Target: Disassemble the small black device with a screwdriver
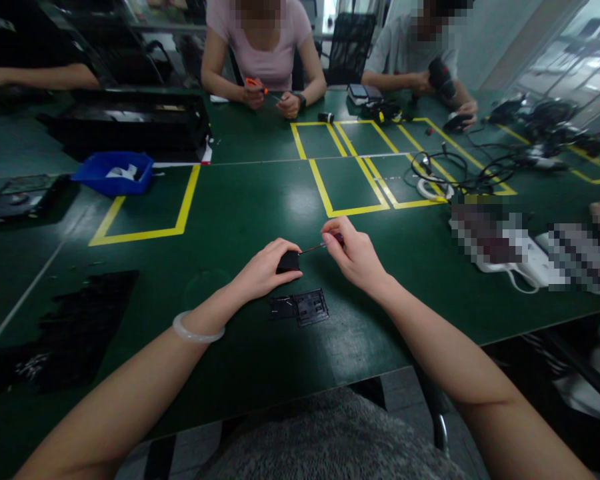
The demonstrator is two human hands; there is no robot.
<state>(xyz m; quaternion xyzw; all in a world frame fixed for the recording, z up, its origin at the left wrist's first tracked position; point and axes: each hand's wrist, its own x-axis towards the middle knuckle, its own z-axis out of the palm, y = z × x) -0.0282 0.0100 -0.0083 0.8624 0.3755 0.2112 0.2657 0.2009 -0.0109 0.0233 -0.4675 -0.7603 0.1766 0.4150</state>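
Over the green table, my left hand (267, 272) is closed around a small black box-shaped part (289, 262), gripping it between thumb and fingers. A screwdriver (313, 249) is pinched in my right hand (353, 257), its handle mostly hidden by the fingers. Its thin shaft points left, and the tip meets the upper right edge of the black part. Just below, nearer to me, a black plastic panel with slots (311, 307) lies flat on the table. Against its left side is a smaller dark piece (281, 307) with light marks or small bits on it.
At left lie a blue bin (115, 173), a long black tray (135, 123) and a stack of black parts (87, 327). Cables (455, 167) and a white power strip (535, 260) occupy the right. Across the table, one person holds an orange-handled screwdriver (257, 85), another a dark power tool (441, 79).
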